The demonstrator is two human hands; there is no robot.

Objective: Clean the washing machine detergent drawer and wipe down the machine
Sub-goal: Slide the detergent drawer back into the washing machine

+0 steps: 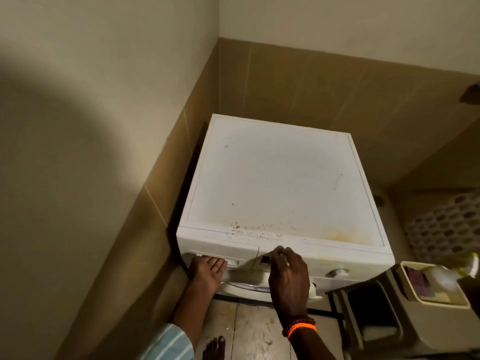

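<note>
One white washing machine (283,183) stands in the tiled corner, its top stained with yellow marks and dark specks near the front edge. Two hands work its front panel: the left hand (206,271) hooks its fingers under the detergent drawer (223,252) at the panel's left end, the right hand (287,274) curls over the middle — whether that grip pinches anything is hidden. One dial (337,272) shows. One beige bin (432,302) at right holds blurred cloths and a bottle — partly cut off.

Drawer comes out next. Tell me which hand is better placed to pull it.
Left. The left hand already rests palm up on the detergent drawer front at the washing machine's top left corner; the right hand sits at the control panel.
</note>
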